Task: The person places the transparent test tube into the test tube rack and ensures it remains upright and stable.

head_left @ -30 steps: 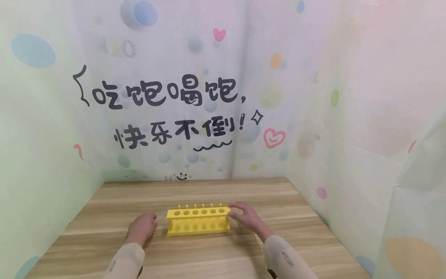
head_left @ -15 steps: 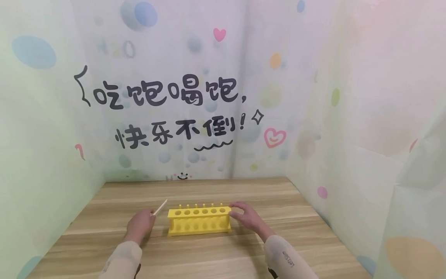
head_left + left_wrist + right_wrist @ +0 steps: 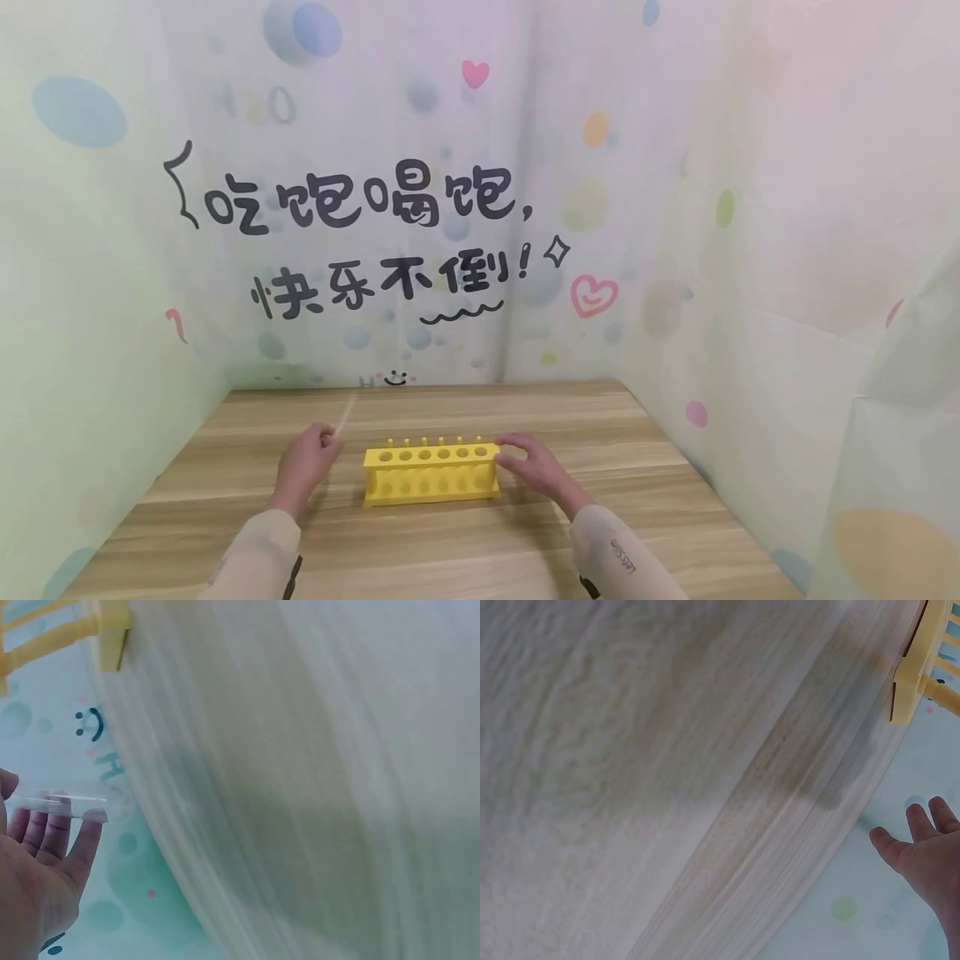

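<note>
A yellow test tube rack (image 3: 431,455) stands upright on the table, with a row of round holes and a row of pegs behind them. Left of the rack, my left hand (image 3: 306,462) holds a clear test tube (image 3: 345,417) above the table, tilted up and away. The left wrist view shows the tube (image 3: 71,799) between the thumb and fingers of that hand (image 3: 41,874). At the rack's right end, my right hand (image 3: 536,467) grips the top plate between thumb and index finger. Its other fingers extend loosely in the right wrist view, where the hand (image 3: 930,866) is partly cut off.
The wood-grain table (image 3: 420,550) ends at a patterned back curtain (image 3: 390,167) with dark lettering. Pale sheets (image 3: 97,267) hang along the left and right sides.
My left hand has risen and moved slightly away from me, lifting the test tube, which now points more upward. The right hand and the rack keep their places.
</note>
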A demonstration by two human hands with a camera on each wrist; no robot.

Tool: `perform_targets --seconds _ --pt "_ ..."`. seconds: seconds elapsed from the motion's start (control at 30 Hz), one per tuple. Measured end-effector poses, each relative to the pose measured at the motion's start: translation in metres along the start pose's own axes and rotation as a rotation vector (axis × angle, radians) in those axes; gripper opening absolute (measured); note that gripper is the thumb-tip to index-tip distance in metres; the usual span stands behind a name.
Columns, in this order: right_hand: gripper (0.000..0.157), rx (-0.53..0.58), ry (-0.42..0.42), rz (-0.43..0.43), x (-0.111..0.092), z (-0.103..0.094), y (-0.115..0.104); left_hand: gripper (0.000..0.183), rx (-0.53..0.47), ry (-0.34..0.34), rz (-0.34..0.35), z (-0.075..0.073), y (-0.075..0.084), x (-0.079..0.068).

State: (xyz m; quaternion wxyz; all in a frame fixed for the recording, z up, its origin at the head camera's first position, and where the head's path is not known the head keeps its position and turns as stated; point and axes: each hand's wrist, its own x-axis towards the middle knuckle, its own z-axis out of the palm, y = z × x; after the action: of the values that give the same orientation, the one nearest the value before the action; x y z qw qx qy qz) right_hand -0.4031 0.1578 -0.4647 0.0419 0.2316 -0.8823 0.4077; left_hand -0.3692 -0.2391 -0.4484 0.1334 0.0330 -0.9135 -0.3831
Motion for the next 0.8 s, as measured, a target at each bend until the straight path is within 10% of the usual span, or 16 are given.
perform_targets --seconds 0.8 --pt "0.042 0.007 -0.004 -0.019 0.0 0.0 0.001 0.033 -0.208 0.172 0.069 -0.01 0.048 0.01"
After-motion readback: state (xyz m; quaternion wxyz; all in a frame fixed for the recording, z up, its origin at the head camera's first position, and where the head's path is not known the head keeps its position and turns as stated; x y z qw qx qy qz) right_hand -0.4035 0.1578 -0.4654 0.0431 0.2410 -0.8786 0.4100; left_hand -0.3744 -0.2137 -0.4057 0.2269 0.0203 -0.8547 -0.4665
